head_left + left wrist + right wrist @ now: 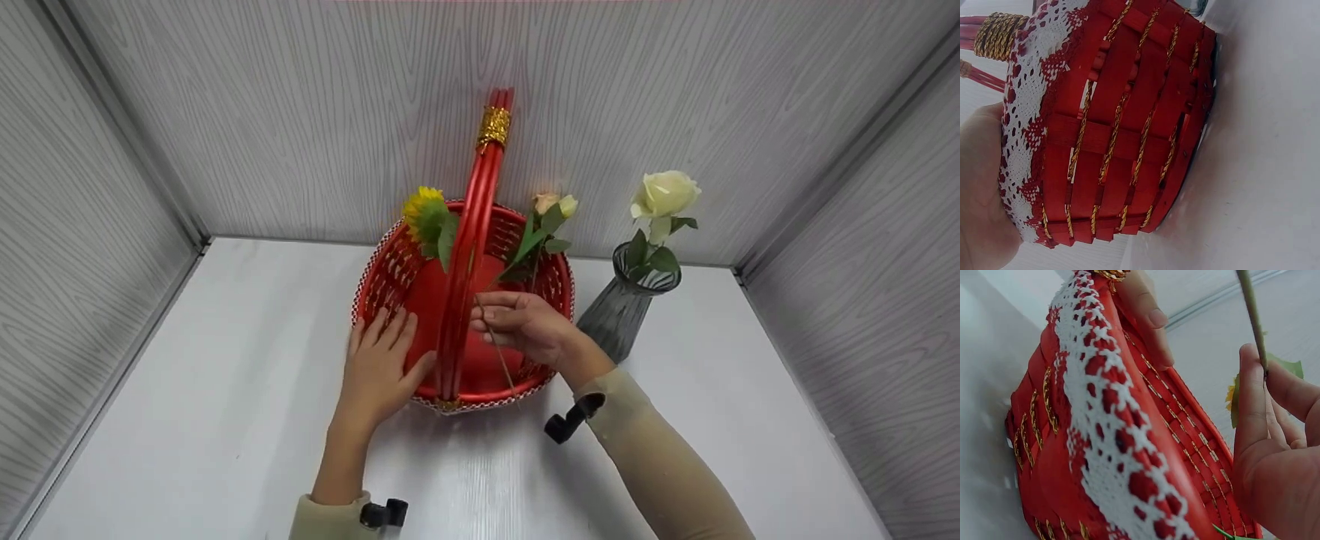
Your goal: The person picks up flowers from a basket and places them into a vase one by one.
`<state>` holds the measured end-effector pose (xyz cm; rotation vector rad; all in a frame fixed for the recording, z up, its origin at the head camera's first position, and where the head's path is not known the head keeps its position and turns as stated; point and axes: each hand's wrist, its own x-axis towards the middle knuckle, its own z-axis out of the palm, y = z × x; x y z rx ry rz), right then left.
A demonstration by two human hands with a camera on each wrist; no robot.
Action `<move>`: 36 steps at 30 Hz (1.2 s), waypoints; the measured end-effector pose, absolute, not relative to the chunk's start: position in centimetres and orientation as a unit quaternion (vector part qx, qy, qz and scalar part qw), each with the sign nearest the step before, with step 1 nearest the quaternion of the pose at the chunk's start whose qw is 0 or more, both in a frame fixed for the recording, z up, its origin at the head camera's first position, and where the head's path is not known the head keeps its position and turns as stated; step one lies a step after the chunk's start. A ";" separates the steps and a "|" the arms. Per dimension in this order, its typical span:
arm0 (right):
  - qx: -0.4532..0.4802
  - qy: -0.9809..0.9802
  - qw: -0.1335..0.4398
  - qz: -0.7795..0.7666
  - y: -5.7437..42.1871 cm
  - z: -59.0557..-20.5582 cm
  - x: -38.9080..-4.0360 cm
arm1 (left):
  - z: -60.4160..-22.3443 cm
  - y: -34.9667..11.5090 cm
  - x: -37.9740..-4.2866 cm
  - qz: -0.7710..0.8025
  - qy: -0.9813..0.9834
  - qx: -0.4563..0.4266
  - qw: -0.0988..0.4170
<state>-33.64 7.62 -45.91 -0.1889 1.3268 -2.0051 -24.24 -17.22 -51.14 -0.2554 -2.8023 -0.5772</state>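
A red woven basket (397, 240) with a tall red handle and lace-trimmed rim stands in the middle. My left hand (379, 375) rests on its left rim, fingers extended over the inner side; in the left wrist view the palm (982, 191) lies against the lace (1022, 140). With thumb and fingers, my right hand (525, 326) pinches the thin stem (1252, 315) of a sunflower (426, 214). Its yellow head leans at the back left rim, and the stem passes behind the handle. Leafy stems with a peach rose (546, 202) and a pale bud (568, 205) stand at the basket's back right.
To the basket's right, a grey ribbed glass vase (615, 319) holds a white rose (666, 193). The tall basket handle (480, 187) with gold wrapping arches between the two hands. Wood-grain panels (300, 112) enclose the white table (247, 360) at the back and both sides.
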 end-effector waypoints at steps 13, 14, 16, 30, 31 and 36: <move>-0.066 0.505 0.328 -0.795 9.8 -45.9 -33.6 | -51.5 -17.4 -24.5 -0.198 -0.965 -0.098 0.145; -0.062 0.507 0.323 -0.797 9.9 -45.9 -33.5 | -51.5 -17.4 -24.5 -0.198 -0.965 -0.098 0.144; -0.055 0.511 0.311 -0.799 10.3 -46.0 -33.5 | -51.4 -17.4 -24.4 -0.198 -0.965 -0.097 0.140; -0.035 0.526 0.270 -0.806 12.8 -45.5 -33.0 | -51.2 -17.3 -24.6 -0.201 -0.966 -0.095 0.132; -0.031 0.529 0.265 -0.805 12.9 -45.4 -32.9 | -51.3 -17.3 -24.6 -0.200 -0.966 -0.095 0.133; -0.022 0.532 0.250 -0.809 13.3 -45.3 -32.7 | -51.4 -17.4 -24.4 -0.199 -0.966 -0.093 0.132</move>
